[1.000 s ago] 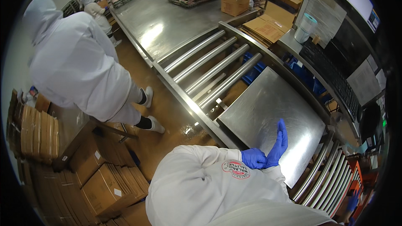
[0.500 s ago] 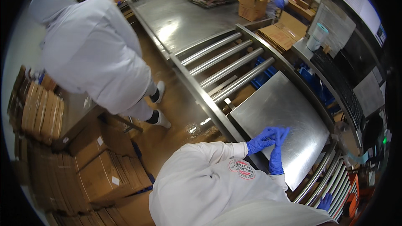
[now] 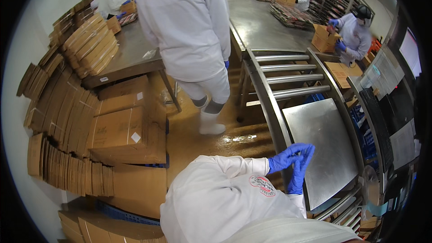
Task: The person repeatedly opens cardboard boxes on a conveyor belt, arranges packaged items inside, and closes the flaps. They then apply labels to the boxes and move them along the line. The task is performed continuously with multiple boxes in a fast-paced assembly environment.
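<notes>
Just left of the plate's (image 3: 321,148) middle, the gloved left hand (image 3: 282,158) and right hand (image 3: 298,175) are together, touching at the fingers, which overlap the plate's left edge in view. The right fingers are straight and side by side; whether the left ones grip anything, or either hand touches the plate, I cannot tell. The plate lies at the near right, between the far rollers (image 3: 294,78) and the near rollers (image 3: 339,209), with a rail (image 3: 273,112) along its left. Left of that rail, a strip of wet floor (image 3: 243,128) leaves walking room, edged on the left by cartons (image 3: 119,126) and narrowed farther off by a co-worker (image 3: 184,27) standing between the side table (image 3: 130,63) and the steel table (image 3: 252,22). A white sleeve (image 3: 243,165) covers the strip's near end. At the far right, a second co-worker (image 3: 355,36) reaches to an open box (image 3: 324,38) by the steel table's edge.
</notes>
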